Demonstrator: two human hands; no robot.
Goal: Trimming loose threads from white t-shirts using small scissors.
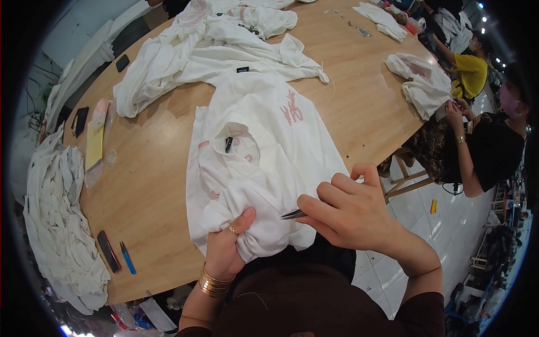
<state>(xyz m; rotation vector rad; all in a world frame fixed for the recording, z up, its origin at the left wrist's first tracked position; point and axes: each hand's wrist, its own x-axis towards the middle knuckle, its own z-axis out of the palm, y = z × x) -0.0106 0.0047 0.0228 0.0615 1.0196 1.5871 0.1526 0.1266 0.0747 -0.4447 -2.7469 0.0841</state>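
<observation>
A white garment (264, 140) with pink lettering lies spread on the wooden table (151, 185) in front of me. My left hand (227, 247), wearing a ring and gold bangles, grips a bunched fold of that garment at the table's near edge. My right hand (348, 210) holds small metal snips (293, 214), their tips touching the bunched white cloth beside my left thumb.
More white garments (219, 45) lie further back, and a stack of them (56, 219) sits at the left. A dark phone (108, 251) and blue snips (127, 258) lie near the left edge. Two people (488, 146) work on white cloth at the right.
</observation>
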